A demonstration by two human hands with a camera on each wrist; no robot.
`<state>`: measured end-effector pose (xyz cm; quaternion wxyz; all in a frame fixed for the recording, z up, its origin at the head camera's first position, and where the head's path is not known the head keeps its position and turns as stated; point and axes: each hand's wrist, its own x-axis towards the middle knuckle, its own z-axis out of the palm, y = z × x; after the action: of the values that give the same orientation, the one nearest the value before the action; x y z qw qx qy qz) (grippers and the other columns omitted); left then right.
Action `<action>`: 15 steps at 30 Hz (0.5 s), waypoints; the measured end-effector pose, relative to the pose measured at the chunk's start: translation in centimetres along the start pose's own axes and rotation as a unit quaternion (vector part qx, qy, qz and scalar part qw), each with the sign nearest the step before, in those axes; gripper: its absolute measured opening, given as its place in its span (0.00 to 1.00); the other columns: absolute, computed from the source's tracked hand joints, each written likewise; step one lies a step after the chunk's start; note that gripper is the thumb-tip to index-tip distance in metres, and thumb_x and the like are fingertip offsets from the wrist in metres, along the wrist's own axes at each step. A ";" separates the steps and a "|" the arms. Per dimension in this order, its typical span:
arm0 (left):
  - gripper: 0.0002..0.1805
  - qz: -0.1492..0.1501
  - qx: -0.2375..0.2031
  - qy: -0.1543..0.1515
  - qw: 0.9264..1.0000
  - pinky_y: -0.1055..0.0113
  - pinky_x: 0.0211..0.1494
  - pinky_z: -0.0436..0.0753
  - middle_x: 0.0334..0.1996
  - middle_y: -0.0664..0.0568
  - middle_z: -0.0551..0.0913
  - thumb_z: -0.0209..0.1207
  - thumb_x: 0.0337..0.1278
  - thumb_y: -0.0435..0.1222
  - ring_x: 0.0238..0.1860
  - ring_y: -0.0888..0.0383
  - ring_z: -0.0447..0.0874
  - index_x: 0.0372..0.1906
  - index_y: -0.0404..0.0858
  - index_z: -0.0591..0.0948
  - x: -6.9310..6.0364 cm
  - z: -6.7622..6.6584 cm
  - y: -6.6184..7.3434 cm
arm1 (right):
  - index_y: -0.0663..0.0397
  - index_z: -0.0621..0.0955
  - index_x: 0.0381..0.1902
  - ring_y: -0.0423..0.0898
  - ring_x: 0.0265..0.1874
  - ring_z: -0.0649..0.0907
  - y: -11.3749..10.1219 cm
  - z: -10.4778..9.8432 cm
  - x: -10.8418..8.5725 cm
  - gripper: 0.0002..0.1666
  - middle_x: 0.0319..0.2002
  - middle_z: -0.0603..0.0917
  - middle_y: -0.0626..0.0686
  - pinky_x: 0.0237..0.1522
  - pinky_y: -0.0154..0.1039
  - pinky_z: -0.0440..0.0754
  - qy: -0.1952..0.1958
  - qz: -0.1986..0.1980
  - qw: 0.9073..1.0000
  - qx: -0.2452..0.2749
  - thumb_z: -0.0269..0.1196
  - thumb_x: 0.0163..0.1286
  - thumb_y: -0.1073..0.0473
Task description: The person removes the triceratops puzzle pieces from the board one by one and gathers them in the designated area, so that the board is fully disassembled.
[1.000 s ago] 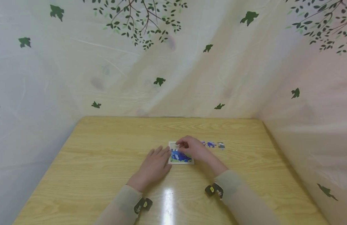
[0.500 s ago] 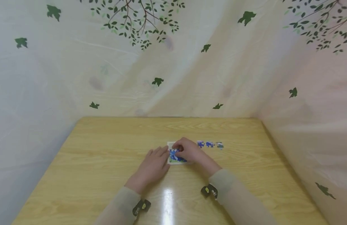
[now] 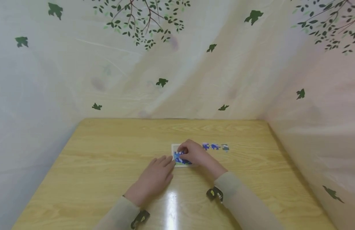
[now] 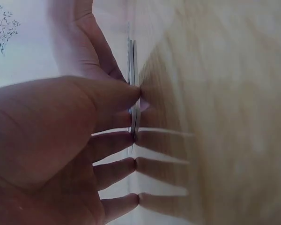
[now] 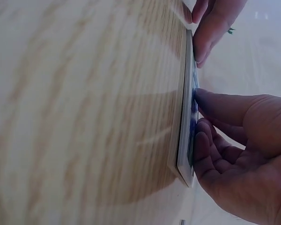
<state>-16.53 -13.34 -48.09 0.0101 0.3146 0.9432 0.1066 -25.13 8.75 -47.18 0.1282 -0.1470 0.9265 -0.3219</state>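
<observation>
Flat, squarish, white-rimmed puzzle board [image 3: 181, 165], blue-and-green picture inside, lies on tabletop between both hands. Right hand [image 3: 196, 155] arches over picture, thumb down on it, fingers curled (whether they pinch any piece, cannot tell). Left hand [image 3: 155, 174] stretches fingers nearly straight, tips by board's left edge, grasping nothing. Beyond right hand: three small, mostly blue-purple jigsaw pieces [image 3: 214, 146] in row. Underneath, yellow-brown wood-grain table [image 3: 108, 153]; behind, pale leaf-printed cloth [image 3: 122, 80].
</observation>
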 end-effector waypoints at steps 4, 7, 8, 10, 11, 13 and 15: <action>0.29 -0.011 -0.019 -0.028 0.999 0.34 0.84 0.64 0.81 0.39 0.72 0.56 0.86 0.44 0.81 0.36 0.68 0.80 0.35 0.75 0.0 -0.7 0.2 | 0.53 0.90 0.54 0.45 0.46 0.85 -0.3 0.1 0.1 0.12 0.45 0.85 0.48 0.58 0.47 0.88 -0.004 0.002 1.000 -0.013 0.74 0.75 0.64; 0.29 -0.019 -0.029 -0.047 0.998 0.34 0.84 0.63 0.82 0.40 0.71 0.54 0.87 0.44 0.82 0.36 0.66 0.81 0.35 0.74 0.0 -1.3 0.3 | 0.53 0.90 0.53 0.46 0.46 0.85 -0.4 0.1 0.3 0.12 0.45 0.86 0.48 0.58 0.47 0.88 -0.007 0.003 1.000 -0.024 0.75 0.74 0.64; 0.29 -0.020 -0.030 -0.051 0.998 0.34 0.84 0.63 0.82 0.40 0.70 0.54 0.88 0.44 0.82 0.36 0.66 0.81 0.35 0.74 0.0 -1.4 0.4 | 0.53 0.91 0.53 0.46 0.46 0.85 -0.4 0.1 0.4 0.12 0.44 0.86 0.48 0.57 0.47 0.88 -0.007 0.001 1.000 -0.027 0.75 0.74 0.64; 0.28 -0.019 -0.027 -0.054 0.998 0.34 0.84 0.63 0.82 0.39 0.71 0.53 0.88 0.44 0.82 0.36 0.66 0.80 0.34 0.74 0.0 -1.6 0.4 | 0.53 0.91 0.52 0.45 0.45 0.85 -0.5 0.1 0.5 0.12 0.44 0.87 0.48 0.57 0.47 0.88 -0.007 0.001 1.000 -0.029 0.76 0.73 0.64; 0.29 -0.018 -0.024 -0.055 0.998 0.34 0.84 0.63 0.82 0.39 0.70 0.53 0.88 0.44 0.82 0.36 0.66 0.81 0.34 0.74 0.0 -1.6 0.4 | 0.53 0.91 0.52 0.45 0.45 0.85 -0.5 0.1 0.5 0.12 0.44 0.87 0.48 0.57 0.47 0.88 -0.007 0.002 1.000 -0.029 0.76 0.72 0.64; 0.29 -0.016 -0.020 -0.056 0.998 0.33 0.84 0.63 0.82 0.40 0.70 0.53 0.88 0.45 0.82 0.36 0.66 0.81 0.34 0.74 0.0 -1.6 0.5 | 0.53 0.90 0.51 0.45 0.44 0.85 -0.6 0.0 0.5 0.12 0.43 0.87 0.47 0.55 0.47 0.88 -0.002 0.006 1.000 -0.024 0.77 0.72 0.64; 0.29 -0.014 -0.019 -0.054 0.998 0.33 0.84 0.63 0.82 0.40 0.70 0.53 0.88 0.45 0.82 0.36 0.65 0.81 0.34 0.74 0.0 -1.6 0.5 | 0.53 0.89 0.50 0.45 0.42 0.84 -0.6 -0.1 0.5 0.11 0.41 0.86 0.47 0.54 0.47 0.88 0.001 0.012 1.000 -0.017 0.77 0.72 0.64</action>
<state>-16.37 -13.30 -46.46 0.0685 0.3063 0.9434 0.1075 -25.47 8.18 -46.74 0.1290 -0.1379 0.9335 -0.3049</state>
